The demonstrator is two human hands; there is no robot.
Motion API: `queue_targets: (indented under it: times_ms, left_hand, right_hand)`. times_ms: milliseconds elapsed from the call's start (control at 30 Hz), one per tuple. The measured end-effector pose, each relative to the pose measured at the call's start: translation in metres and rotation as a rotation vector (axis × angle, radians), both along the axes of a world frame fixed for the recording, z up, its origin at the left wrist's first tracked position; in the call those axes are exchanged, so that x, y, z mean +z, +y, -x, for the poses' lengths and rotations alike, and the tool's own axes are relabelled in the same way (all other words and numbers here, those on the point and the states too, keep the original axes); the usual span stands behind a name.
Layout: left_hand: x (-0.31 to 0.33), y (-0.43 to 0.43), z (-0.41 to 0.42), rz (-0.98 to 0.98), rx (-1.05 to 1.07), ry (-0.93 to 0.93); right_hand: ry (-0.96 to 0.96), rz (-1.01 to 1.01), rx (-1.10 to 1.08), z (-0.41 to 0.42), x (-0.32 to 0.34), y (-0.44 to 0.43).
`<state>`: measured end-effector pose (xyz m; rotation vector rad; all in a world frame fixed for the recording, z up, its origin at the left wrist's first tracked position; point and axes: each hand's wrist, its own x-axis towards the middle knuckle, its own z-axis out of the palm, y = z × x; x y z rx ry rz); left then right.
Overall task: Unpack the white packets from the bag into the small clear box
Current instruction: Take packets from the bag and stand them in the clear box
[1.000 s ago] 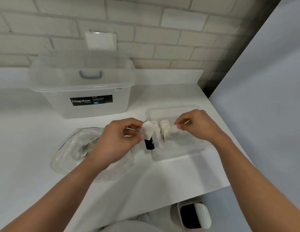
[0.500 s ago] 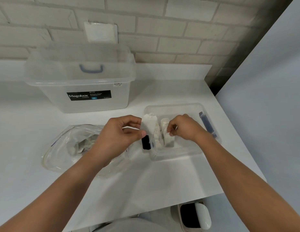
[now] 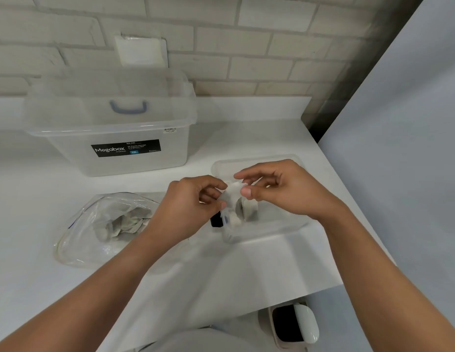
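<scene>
Both hands meet over the left end of the small clear box [image 3: 279, 231] on the white counter. My left hand [image 3: 188, 207] pinches a white packet [image 3: 232, 193] by its left edge. My right hand [image 3: 274, 189] pinches the same packet from the right, thumb in front and fingers behind. Below it, more white packets [image 3: 249, 212] stand inside the box. The clear plastic bag [image 3: 102, 229] lies to the left on the counter with several crumpled white packets [image 3: 124, 221] still inside.
A large clear Megabox tub [image 3: 114, 138] with a blue handle stands at the back left against the brick wall. A small black object [image 3: 216, 221] lies beside the box's left wall. The counter's edge runs close in front; a bin [image 3: 293, 323] stands on the floor below.
My right hand rose from the packets inside the box and took hold of the packet that my left hand holds. The left hand carried the packet a little right, over the box.
</scene>
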<state>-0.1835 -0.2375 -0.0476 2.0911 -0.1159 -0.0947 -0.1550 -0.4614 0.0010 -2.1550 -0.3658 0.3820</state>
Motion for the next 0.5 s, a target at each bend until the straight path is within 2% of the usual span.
queue_targets:
  times_ms: [167, 300, 400, 500]
  left_hand:
    - [0.003, -0.006, 0.0, 0.004, -0.031, -0.037]
    - [-0.001, -0.002, 0.004, -0.104, -0.093, -0.133]
    - [-0.004, 0.001, 0.012, -0.232, -0.244, -0.232]
    - [-0.01, 0.001, 0.018, -0.343, -0.344, -0.294]
  right_hand:
    - [-0.125, 0.045, -0.058, -0.001, -0.007, -0.004]
    - [-0.247, 0.167, -0.152, -0.009, -0.012, -0.016]
    - [-0.239, 0.266, -0.14, -0.019, -0.021, -0.024]
    - [-0.189, 0.39, -0.033, -0.027, -0.036, -0.026]
